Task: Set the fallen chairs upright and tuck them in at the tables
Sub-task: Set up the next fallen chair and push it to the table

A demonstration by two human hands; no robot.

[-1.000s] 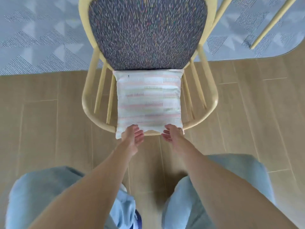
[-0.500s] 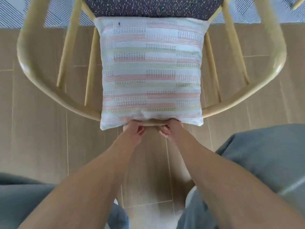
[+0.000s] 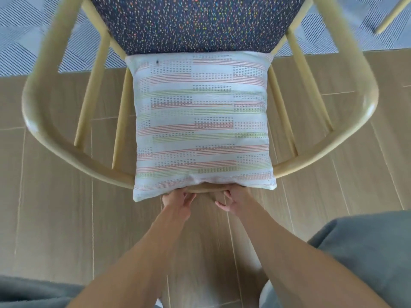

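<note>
Lower edge of the frame: grey-blue trouser legs (image 3: 364, 258) at the lower left and lower right corners, with two bare forearms rising between them toward the centre; beneath them, a floor of pale wood-look planks (image 3: 51, 218) with light seams.

Centre, just below the middle: the left hand (image 3: 178, 202) and the right hand (image 3: 233, 200) lie side by side, close but apart, each with its fingers curled up around the curved top rail of the chair (image 3: 73, 152); both hands grip that rail where a short bare stretch of wood shows between them, directly under the lower edge of the cushion (image 3: 202, 123).

Middle of the frame: the cushion, white with pale orange, green and dotted bands, leans against the chair's back, its lower edge hanging over the rail and touching the hands, its upper edge meeting the seat; slender pale-yellow spindles stand to either side of it, and the rail sweeps outward to the left and right edges as a wide bow.

Upper centre: the chair's seat (image 3: 200, 23), dark with many-coloured flecks, cut off by the top edge.

Upper left and upper right: a grey rug (image 3: 20, 38) with hatched triangular patterning, meeting the planks along a line behind the seat; at the far upper right corner, one more pale-yellow wooden leg (image 3: 391, 15), its owner out of view.
</note>
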